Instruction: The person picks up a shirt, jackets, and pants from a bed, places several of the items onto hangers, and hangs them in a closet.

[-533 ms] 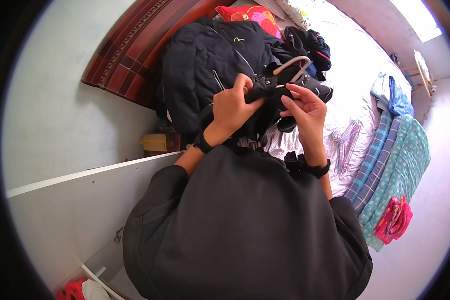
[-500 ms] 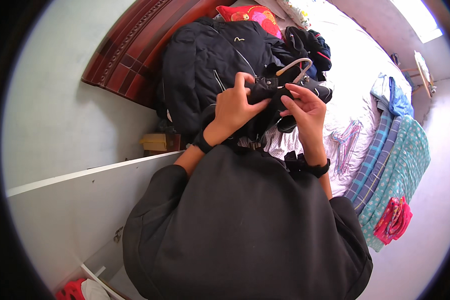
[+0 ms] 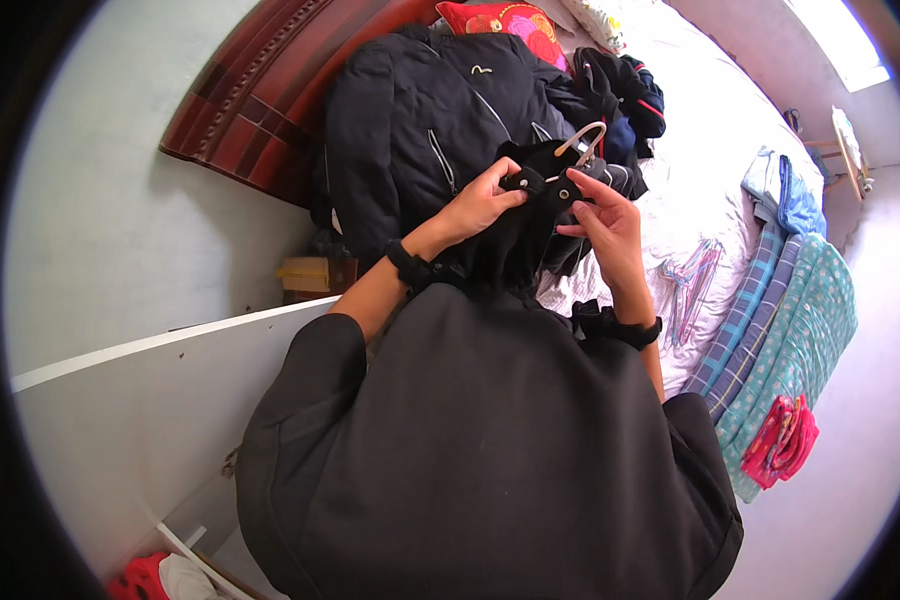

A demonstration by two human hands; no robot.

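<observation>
A black garment (image 3: 507, 240) with snap buttons hangs on a hanger whose pale hook (image 3: 590, 140) sticks up between my hands. My left hand (image 3: 483, 207) pinches one side of the garment's collar, beside a round snap. On the other side, my right hand (image 3: 605, 217) grips the opposite collar edge between thumb and fingers, by a second snap. The two edges are apart, with a small gap below the hook. Most of the hanger is hidden inside the cloth. Just beyond my left hand lies a black padded jacket (image 3: 395, 130) with pale zips.
Dark clothes (image 3: 625, 95) lie on the white bed (image 3: 695, 110) beyond my right hand. Several thin hangers (image 3: 692, 285) rest to the right, near folded teal bedding (image 3: 805, 320). A wooden headboard (image 3: 240, 100) and a white panel (image 3: 170, 400) stand at left.
My left hand has turned and lowered slightly, and the collar now faces me with both snaps showing. The hook has shifted a little left. My right hand keeps its hold.
</observation>
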